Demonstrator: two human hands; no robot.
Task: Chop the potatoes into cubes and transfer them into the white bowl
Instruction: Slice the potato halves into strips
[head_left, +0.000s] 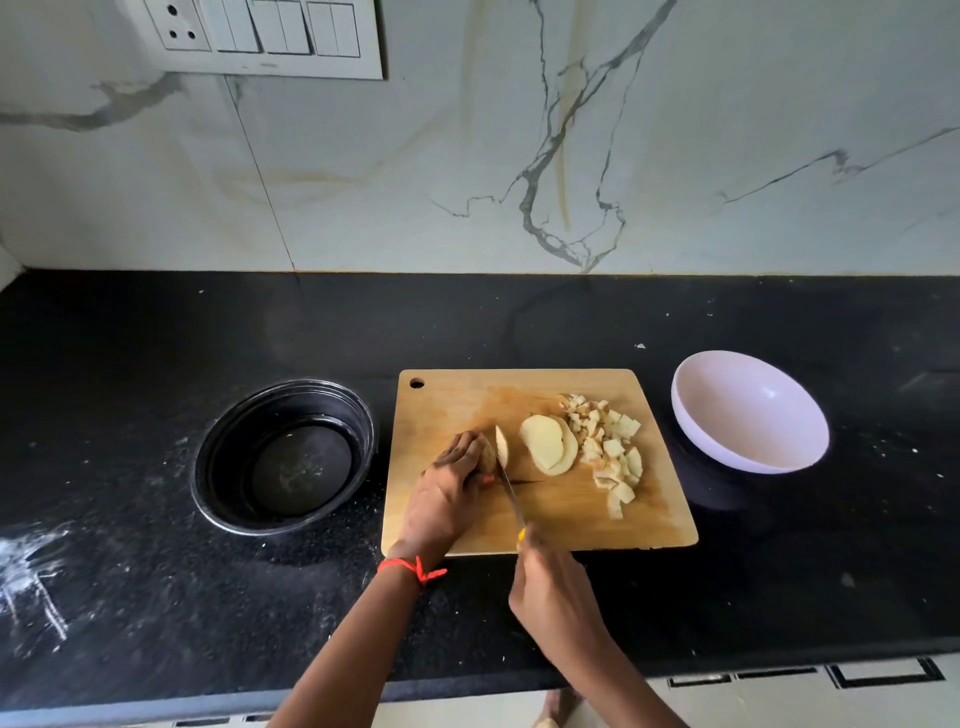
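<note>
L hand (449, 491) curled round potato (490, 456), R hand (550, 587) grips knife (511, 493), blade at cut face. Board (457, 410) upper-left bare; white bowl (748, 410) just past its right edge.

Wooden board (571, 519), glossy white bowl (748, 415), speckled black counter (519, 322).
</note>
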